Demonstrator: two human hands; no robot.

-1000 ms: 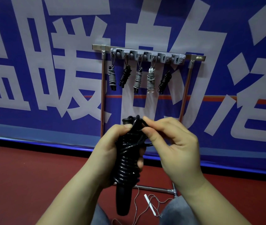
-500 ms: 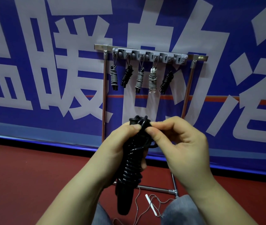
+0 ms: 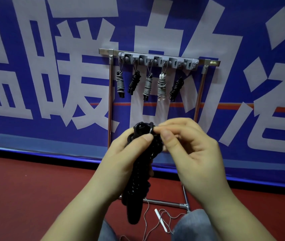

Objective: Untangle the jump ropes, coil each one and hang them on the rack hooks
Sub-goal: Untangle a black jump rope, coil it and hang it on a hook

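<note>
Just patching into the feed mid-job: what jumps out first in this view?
Front and centre, the left hand grips a tightly coiled black jump rope upright, while the right hand pinches the loop at its top. Behind them, a metal rack stands against a blue banner, with five coiled ropes hanging from its hooks. On the red floor near the person's knees lies a loose thin rope with a white handle.

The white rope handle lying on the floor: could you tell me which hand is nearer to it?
Neither clearly. Both hands are raised above the white handle; the left hand and right hand grip the black coiled rope.
</note>
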